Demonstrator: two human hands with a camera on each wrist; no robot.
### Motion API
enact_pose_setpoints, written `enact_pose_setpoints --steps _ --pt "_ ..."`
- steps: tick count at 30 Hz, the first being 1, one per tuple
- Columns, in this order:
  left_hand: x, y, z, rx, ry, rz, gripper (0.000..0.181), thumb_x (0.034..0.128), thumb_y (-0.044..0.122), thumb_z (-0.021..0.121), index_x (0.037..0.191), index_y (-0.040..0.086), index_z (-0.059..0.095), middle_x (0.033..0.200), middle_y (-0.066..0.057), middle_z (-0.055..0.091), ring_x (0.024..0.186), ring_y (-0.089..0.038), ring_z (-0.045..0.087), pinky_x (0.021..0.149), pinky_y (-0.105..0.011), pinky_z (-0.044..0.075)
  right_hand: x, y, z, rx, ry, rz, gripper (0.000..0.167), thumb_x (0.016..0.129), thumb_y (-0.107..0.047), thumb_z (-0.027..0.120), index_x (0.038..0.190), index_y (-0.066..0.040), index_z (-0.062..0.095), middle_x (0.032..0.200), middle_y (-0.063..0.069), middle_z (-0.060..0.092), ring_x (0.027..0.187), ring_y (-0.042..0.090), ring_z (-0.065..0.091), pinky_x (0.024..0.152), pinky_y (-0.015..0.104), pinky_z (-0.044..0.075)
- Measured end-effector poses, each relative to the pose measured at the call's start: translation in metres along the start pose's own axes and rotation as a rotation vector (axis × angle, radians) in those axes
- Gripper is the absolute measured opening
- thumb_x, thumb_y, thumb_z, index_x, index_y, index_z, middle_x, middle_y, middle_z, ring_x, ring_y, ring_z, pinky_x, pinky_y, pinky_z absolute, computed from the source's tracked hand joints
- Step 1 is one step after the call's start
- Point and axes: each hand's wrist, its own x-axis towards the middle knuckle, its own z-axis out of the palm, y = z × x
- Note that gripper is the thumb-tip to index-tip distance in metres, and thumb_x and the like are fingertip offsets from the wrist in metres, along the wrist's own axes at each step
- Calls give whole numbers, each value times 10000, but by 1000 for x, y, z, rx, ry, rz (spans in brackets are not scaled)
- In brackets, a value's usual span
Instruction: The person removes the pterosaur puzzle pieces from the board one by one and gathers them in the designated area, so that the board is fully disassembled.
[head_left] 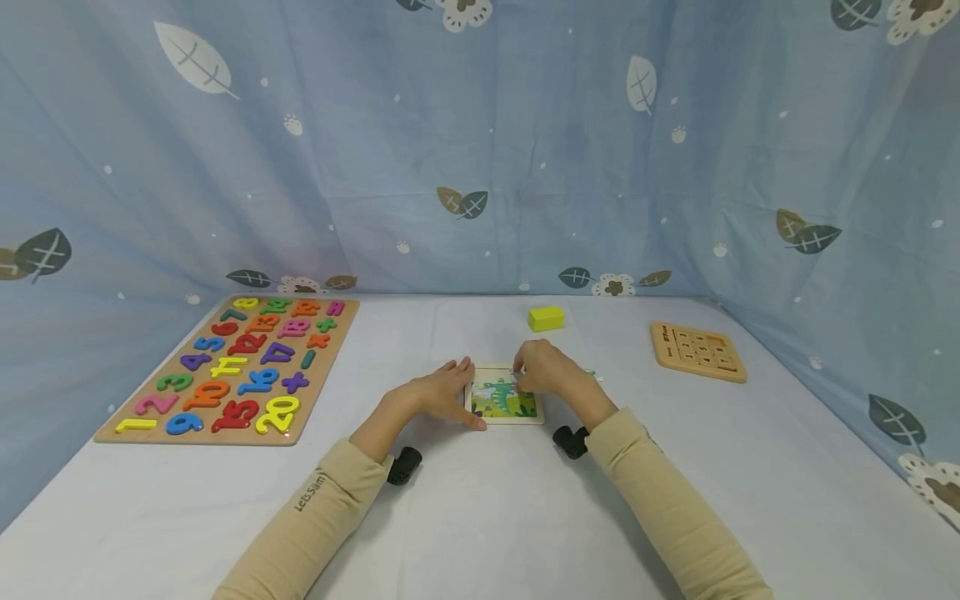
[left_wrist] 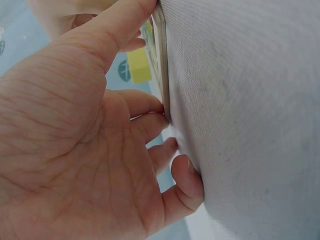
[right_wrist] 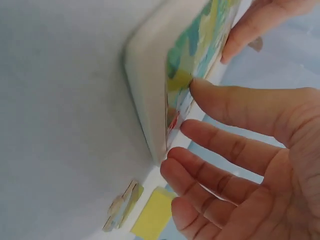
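A small wooden puzzle board point(head_left: 517, 422) with a green dinosaur picture point(head_left: 501, 396) lies in the middle of the table. My left hand point(head_left: 441, 393) grips its left side, thumb at the near corner and fingers along the far edge; in the left wrist view two fingertips touch the board's rim point(left_wrist: 162, 70). Over the right part of the picture is my right hand point(head_left: 547, 367). Its thumb and forefinger pinch a puzzle piece point(right_wrist: 186, 104) at the picture's surface, mostly hidden by the hand in the head view. Beyond that hand lies a loose piece point(head_left: 595, 374).
A yellow-green block point(head_left: 546, 319) stands behind the board. To the left is a large wooden board of coloured numbers point(head_left: 225, 367); to the right, a small wooden number board point(head_left: 699, 352). A patterned blue curtain point(head_left: 480, 150) hangs behind the white table.
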Motion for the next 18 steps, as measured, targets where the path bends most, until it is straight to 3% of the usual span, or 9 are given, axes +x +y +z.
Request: enact_pose_setpoints --steps 8,18 --pt "-1 1 -1 2 -3 5 1052 826 503 705 1538 11 107 1626 -130 29 1502 -330 36 1189 -538 157 3 3 -4 21 -53 17 293 827 -200 760 1082 -78 683 1018 63 621 879 179 551 792 324 506" --pt "-2 3 -2 -1 -13 -3 1042 833 500 698 1541 22 102 1626 -124 20 1503 -327 30 1186 -551 150 4 6 -4 15 -40 -19 276 832 -182 753 1078 -69 700 980 62 623 847 170 543 764 302 497"
